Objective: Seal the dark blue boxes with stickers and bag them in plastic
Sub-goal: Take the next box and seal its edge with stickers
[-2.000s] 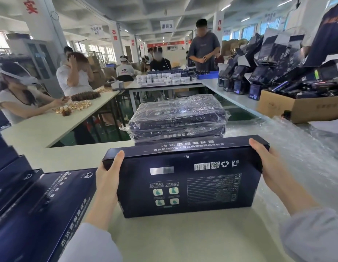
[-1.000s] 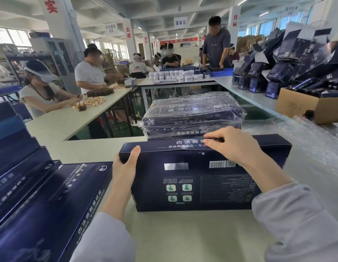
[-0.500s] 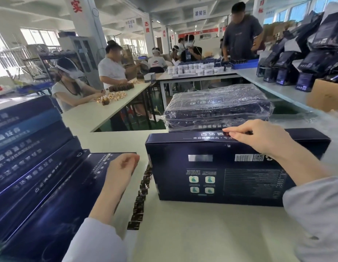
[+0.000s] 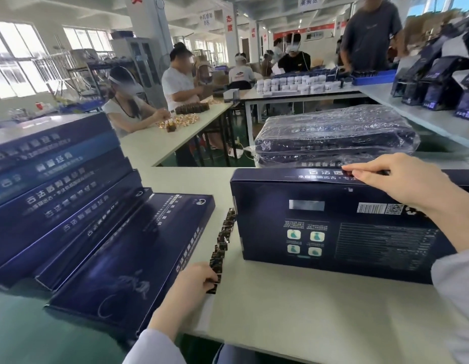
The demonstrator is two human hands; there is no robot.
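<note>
One dark blue box [image 4: 333, 227] is laid flat, barcode face up. A dark sticker strip [image 4: 223, 243] is stretched just beside its left edge. Plastic-wrapped bagged boxes [image 4: 333, 132] are stacked behind it, and unbagged boxes [image 4: 70, 206] are fanned leftward.

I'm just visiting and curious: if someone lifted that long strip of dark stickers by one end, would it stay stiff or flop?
Probably floppy: the sticker strip looks paper-thin and lies flat on the table. It is likely light, so a nudge from the left hand at its near end could easily skew it.

The right edge cuts off the dark blue box [image 4: 333, 227].
</note>
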